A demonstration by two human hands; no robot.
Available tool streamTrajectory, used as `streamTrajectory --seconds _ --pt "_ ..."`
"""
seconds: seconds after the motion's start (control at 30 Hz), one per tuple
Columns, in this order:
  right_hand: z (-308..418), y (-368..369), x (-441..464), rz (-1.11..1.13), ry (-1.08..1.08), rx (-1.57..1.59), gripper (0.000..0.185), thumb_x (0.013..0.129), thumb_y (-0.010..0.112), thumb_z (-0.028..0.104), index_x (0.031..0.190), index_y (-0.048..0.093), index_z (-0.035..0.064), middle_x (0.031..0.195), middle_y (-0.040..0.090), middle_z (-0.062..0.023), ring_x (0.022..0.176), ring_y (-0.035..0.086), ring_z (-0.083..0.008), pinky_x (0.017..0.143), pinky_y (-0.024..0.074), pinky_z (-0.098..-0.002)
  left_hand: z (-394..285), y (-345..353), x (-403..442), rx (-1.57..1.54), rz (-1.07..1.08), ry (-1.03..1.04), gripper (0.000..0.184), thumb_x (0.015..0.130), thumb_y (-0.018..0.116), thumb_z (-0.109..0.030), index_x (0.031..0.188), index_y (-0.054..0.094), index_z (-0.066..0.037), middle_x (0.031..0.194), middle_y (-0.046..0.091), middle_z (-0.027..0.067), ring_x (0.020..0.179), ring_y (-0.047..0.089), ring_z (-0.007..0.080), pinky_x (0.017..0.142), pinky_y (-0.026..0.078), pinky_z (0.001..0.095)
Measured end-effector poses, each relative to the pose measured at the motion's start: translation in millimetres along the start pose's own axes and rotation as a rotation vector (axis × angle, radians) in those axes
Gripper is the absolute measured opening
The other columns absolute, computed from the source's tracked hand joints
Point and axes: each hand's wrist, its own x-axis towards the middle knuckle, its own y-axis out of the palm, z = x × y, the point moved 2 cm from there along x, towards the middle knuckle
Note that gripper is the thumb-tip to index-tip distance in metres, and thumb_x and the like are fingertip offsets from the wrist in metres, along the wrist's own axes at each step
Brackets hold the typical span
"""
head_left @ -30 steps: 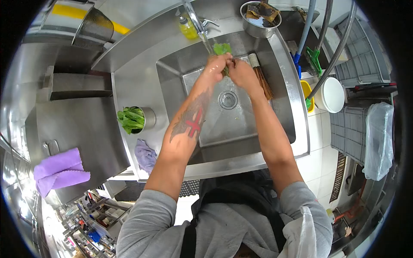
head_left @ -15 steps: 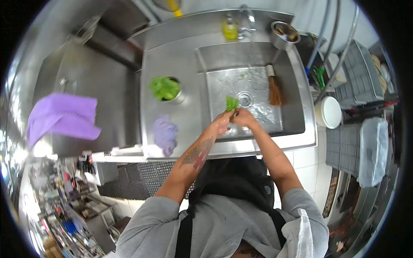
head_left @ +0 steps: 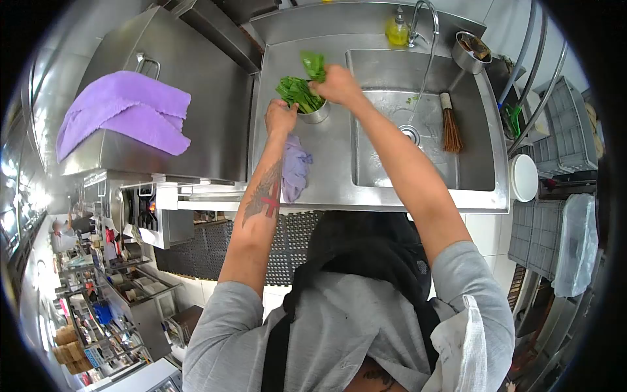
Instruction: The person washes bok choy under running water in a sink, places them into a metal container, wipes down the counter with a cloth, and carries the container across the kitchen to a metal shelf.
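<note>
leafy bunch (head_left: 313,64) is pinched in the right hand (head_left: 336,85) just by the steel tub (head_left: 316,116) of greens (head_left: 298,93), left hand (head_left: 281,118) is at the tub's edge but can't tell if it's gripping, and the tap (head_left: 435,21) is running into the sink (head_left: 385,164) alongside

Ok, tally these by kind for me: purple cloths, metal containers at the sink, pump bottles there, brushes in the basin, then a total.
Purple cloths: 2, a draped cloth on the left and a crumpled cloth
Metal containers: 2, a container of greens and a corner pot
Pump bottles: 1
Brushes: 1
Total: 6
</note>
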Motion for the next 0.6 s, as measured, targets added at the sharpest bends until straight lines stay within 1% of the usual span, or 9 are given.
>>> streamTrajectory --seconds 0.1,0.17,0.2,0.27,0.33,0.43,0.5,0.53,0.6 --pt "7 24 15 0.133 0.037 -0.142 0.050 0.074 0.080 0.038 0.103 0.068 -0.0012 0.096 0.070 -0.0223 0.096 0.067 -0.0377 0.085 0.0524 -0.0437 5 10 22 -0.170 0.171 0.017 0.023 0.082 0.074 -0.021 0.094 0.067 -0.003 0.090 0.071 0.0161 0.070 0.068 0.0313 0.068 0.054 0.0371" --pt "2 27 19 0.299 -0.075 -0.336 0.050 0.073 0.080 0.036 0.104 0.068 -0.0016 0.098 0.070 -0.0229 0.093 0.067 -0.0391 0.084 0.0538 -0.0424 14 11 28 -0.785 0.192 -0.256 0.024 0.086 0.072 -0.020 0.097 0.065 0.000 0.088 0.069 0.0139 0.072 0.065 0.0197 0.063 0.052 0.0332" --pt "-10 21 22 0.188 -0.104 -0.301 0.048 0.075 0.080 0.034 0.104 0.068 -0.0019 0.097 0.070 -0.0215 0.088 0.069 -0.0357 0.080 0.0553 -0.0404 27 10 26 -0.784 0.193 -0.267 0.024 0.086 0.072 -0.020 0.097 0.065 0.000 0.088 0.069 0.0139 0.072 0.065 0.0197 0.063 0.052 0.0332" --pt "-56 -5 26 0.170 0.020 0.000 0.041 0.078 0.075 0.028 0.105 0.069 -0.0020 0.095 0.071 -0.0177 0.080 0.070 -0.0271 0.072 0.0572 -0.0362 52 -8 0 -0.710 0.042 -0.037 0.019 0.089 0.069 -0.017 0.098 0.066 0.000 0.088 0.069 0.0137 0.075 0.066 0.0192 0.066 0.054 0.0356" --pt "-134 -36 35 0.169 0.215 0.239 0.028 0.086 0.063 0.018 0.105 0.070 -0.0013 0.091 0.071 -0.0113 0.074 0.068 -0.0149 0.064 0.0563 -0.0301 48 -47 -50 -0.182 0.149 -0.044 0.020 0.088 0.068 -0.016 0.100 0.068 0.000 0.094 0.071 0.0152 0.077 0.070 0.0275 0.075 0.055 0.0373" --pt "-288 -76 48 -0.126 0.382 0.428 0.025 0.090 0.050 0.012 0.100 0.068 -0.0026 0.082 0.069 -0.0122 0.067 0.066 -0.0192 0.060 0.0534 -0.0303 67 -40 -121 -0.148 0.148 0.243 0.034 0.087 0.069 -0.022 0.115 0.065 -0.003 0.115 0.066 0.0189 0.105 0.065 0.0350 0.094 0.049 0.0433" --pt "-345 -105 60 -0.304 0.692 1.087 0.018 0.091 0.047 0.004 0.097 0.063 -0.0023 0.080 0.065 -0.0116 0.066 0.061 -0.0189 0.059 0.0525 -0.0298 47 -31 -141 0.061 0.221 0.361 0.049 0.088 0.066 -0.024 0.133 0.055 -0.005 0.137 0.052 0.0219 0.130 0.046 0.0409 0.110 0.034 0.0491" --pt "-352 -108 69 -0.299 0.704 1.095 0.018 0.091 0.047 0.004 0.097 0.063 -0.0023 0.080 0.065 -0.0116 0.066 0.061 -0.0189 0.059 0.0525 -0.0298 45 -14 -143 0.071 0.231 0.359 0.049 0.088 0.066 -0.024 0.133 0.055 -0.005 0.137 0.052 0.0219 0.130 0.046 0.0409 0.110 0.034 0.0491" --pt "-362 -119 84 -0.417 0.833 1.348 0.011 0.091 0.047 -0.002 0.093 0.058 -0.0020 0.080 0.060 -0.0098 0.068 0.058 -0.0185 0.061 0.0520 -0.0288 44 24 -143 0.202 -0.048 -0.028 0.058 0.090 0.062 -0.021 0.143 0.044 -0.005 0.149 0.039 0.0210 0.139 0.033 0.0434 0.114 0.026 0.0513"
